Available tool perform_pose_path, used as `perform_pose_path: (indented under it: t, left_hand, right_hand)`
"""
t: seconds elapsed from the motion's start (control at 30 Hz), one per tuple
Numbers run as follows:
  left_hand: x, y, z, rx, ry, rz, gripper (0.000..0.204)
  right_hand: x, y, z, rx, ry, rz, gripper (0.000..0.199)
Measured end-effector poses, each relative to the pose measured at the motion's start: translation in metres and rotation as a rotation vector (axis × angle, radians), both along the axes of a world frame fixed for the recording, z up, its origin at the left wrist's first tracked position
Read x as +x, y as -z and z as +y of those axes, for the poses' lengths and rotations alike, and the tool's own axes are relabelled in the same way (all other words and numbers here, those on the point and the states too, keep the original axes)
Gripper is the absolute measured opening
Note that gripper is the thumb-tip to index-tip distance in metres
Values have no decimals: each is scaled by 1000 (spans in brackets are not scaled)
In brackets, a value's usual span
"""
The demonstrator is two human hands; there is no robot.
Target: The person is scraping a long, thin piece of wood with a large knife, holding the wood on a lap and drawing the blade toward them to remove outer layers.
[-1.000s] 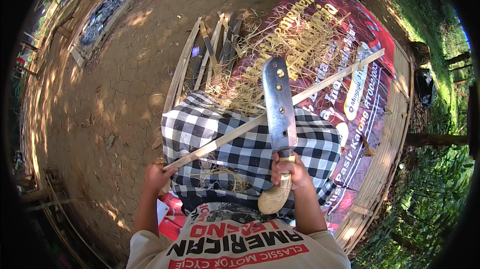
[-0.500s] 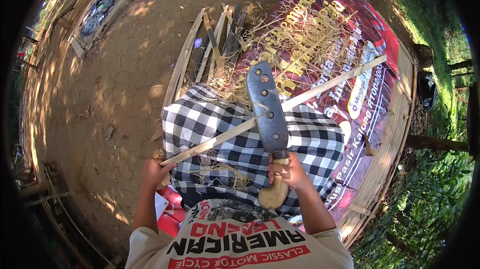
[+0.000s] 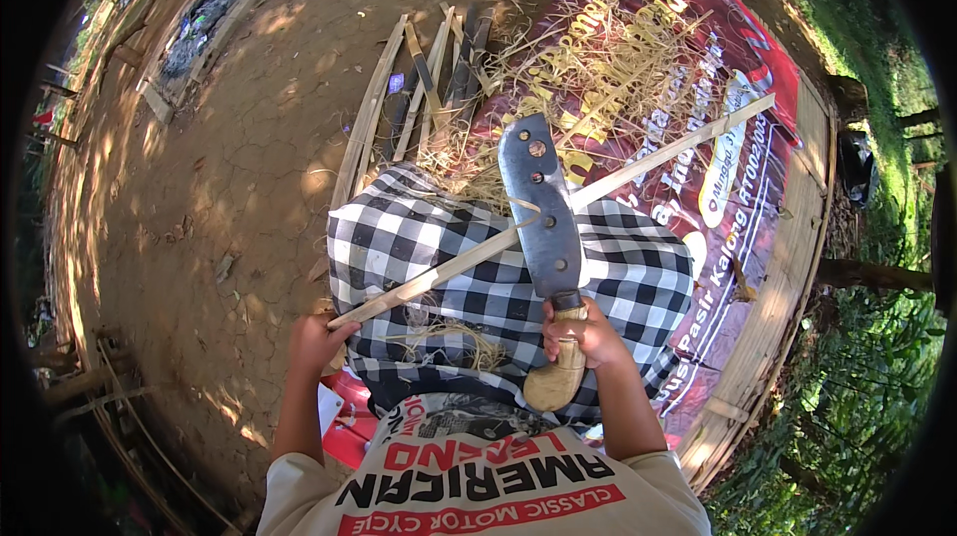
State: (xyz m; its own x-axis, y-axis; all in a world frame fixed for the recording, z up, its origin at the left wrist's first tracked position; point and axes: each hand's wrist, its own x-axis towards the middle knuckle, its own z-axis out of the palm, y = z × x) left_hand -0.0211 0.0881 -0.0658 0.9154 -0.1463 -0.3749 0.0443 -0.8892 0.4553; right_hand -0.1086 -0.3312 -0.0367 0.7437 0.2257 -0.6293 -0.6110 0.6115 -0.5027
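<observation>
My right hand (image 3: 588,335) grips the pale wooden handle of a broad dark machete (image 3: 543,209). Its blade points away from me and lies across a long thin bamboo strip (image 3: 658,159). My left hand (image 3: 317,342) holds the near end of that strip beside my left knee. The strip runs diagonally up to the right over my lap, which is covered by a black-and-white checked cloth (image 3: 439,237). Thin shavings lie on the cloth near my hands.
A red printed banner (image 3: 743,127) is spread on the ground ahead, strewn with bamboo shavings (image 3: 618,47). Several split bamboo slats (image 3: 419,87) lie beyond my knees. Bare dirt (image 3: 219,167) is to the left, a woven bamboo mat edge (image 3: 788,287) and greenery to the right.
The machete has shifted left along the strip and its blade now sits lower across it. Both hands keep their hold.
</observation>
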Motion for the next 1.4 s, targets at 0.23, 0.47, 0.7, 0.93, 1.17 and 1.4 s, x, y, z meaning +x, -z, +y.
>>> perform_pose_path:
  t: [0.23, 0.47, 0.7, 0.93, 1.17, 1.4]
  left_hand:
    - [1, 10, 8, -25, -14, 50, 39]
    - [-5, 19, 6, -110, -41, 34, 38]
    - [-2, 17, 12, -23, 21, -3, 42]
    - [-4, 17, 7, -29, 35, -83, 44]
    - [-5, 17, 6, -12, 11, -8, 46]
    - [-8, 17, 5, 16, -28, -13, 50]
  right_hand:
    - [-9, -24, 17, 178, 104, -50, 24]
    - [11, -44, -31, -333, 390, -120, 19]
    - [-1, -11, 23, -354, -60, -138, 22]
    - [6, -3, 9, 208, -73, 8, 24]
    - [6, -24, 16, 116, -1, -30, 23]
    - [15, -32, -19, -303, 343, -121, 18]
